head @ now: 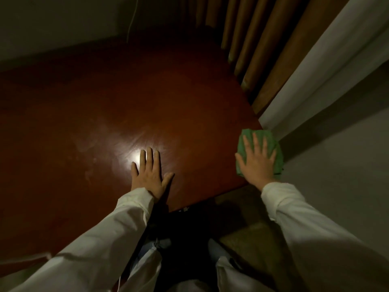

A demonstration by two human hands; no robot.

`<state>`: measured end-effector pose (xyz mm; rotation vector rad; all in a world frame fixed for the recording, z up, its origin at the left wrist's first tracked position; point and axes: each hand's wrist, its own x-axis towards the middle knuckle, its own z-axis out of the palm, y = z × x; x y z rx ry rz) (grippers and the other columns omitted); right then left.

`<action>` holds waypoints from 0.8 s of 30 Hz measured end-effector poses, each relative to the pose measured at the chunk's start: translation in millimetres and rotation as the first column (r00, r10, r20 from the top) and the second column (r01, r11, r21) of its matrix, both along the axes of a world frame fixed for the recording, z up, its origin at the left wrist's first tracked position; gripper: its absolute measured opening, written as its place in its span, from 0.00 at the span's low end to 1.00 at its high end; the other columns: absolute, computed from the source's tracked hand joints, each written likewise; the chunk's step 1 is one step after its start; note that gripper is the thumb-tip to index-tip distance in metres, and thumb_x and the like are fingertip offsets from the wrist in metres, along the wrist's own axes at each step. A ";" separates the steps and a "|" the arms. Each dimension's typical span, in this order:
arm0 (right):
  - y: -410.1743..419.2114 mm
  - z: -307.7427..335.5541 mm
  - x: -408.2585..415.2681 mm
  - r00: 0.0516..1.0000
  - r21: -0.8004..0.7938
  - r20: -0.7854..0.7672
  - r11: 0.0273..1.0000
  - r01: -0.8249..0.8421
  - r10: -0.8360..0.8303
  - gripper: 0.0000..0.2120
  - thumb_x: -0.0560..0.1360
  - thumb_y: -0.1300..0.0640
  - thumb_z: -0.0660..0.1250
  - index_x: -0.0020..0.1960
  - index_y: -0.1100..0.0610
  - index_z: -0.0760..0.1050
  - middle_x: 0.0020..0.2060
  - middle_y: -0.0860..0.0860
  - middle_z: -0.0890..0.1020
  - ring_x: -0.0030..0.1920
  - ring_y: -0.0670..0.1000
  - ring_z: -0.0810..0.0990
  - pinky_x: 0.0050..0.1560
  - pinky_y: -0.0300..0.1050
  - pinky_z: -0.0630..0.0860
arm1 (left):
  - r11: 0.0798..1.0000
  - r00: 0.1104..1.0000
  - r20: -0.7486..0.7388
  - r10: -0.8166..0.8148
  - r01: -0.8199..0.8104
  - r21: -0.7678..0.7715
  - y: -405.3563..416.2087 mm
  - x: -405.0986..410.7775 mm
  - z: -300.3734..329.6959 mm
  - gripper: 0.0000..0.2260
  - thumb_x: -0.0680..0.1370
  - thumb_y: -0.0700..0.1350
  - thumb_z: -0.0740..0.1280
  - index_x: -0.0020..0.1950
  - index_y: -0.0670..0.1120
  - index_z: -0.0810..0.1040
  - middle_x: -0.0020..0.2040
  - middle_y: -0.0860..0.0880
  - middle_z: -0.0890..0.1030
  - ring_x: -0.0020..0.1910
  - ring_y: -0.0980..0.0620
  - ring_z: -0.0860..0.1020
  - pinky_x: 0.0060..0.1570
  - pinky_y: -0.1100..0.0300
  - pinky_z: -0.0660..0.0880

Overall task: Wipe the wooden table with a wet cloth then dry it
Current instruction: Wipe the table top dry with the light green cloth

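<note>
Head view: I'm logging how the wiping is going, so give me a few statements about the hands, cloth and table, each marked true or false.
1. The right hand presses flat on a green cloth. True.
2. The cloth lies in the middle of the wooden table. False: it sits at the table's near right corner, by the wall.
3. The left hand rests flat on the bare tabletop, fingers straight. True.
4. The left hand holds a second cloth. False: it holds nothing.
5. A bright reflection shows on the tabletop just beyond the left hand's fingers. True.
</note>
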<state>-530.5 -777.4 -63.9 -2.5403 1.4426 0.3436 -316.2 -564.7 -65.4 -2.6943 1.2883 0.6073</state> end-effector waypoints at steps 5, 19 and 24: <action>73.4 7.6 52.5 0.951 0.016 -0.013 0.951 -0.309 0.309 0.29 0.80 0.40 0.45 0.77 0.46 0.39 0.77 0.52 0.41 0.75 0.60 0.39 0.69 0.68 0.39 | 1.000 1.000 0.003 -0.002 0.002 -0.001 0.5 0.4 -1.2 0.34 0.77 0.64 0.44 0.74 0.45 0.35 0.71 0.46 0.30 0.70 0.48 0.30 0.69 0.44 0.38; -22.7 5.7 60.6 0.998 0.053 -0.024 0.997 -0.062 0.063 0.28 0.80 0.42 0.45 0.77 0.46 0.39 0.77 0.50 0.43 0.75 0.58 0.41 0.70 0.66 0.42 | 0.984 0.999 -0.004 0.032 -0.032 -0.177 3.1 1.1 -2.1 0.37 0.72 0.66 0.43 0.76 0.45 0.51 0.76 0.43 0.48 0.75 0.45 0.43 0.69 0.45 0.42; 28.5 2.8 88.3 0.968 -0.010 -0.041 0.969 -0.247 0.246 0.28 0.79 0.43 0.53 0.77 0.49 0.52 0.76 0.55 0.53 0.75 0.63 0.50 0.67 0.70 0.49 | 0.948 0.999 -0.004 0.033 -0.033 -0.318 -5.8 20.8 4.9 0.27 0.74 0.59 0.52 0.64 0.43 0.73 0.66 0.41 0.72 0.65 0.40 0.68 0.65 0.42 0.61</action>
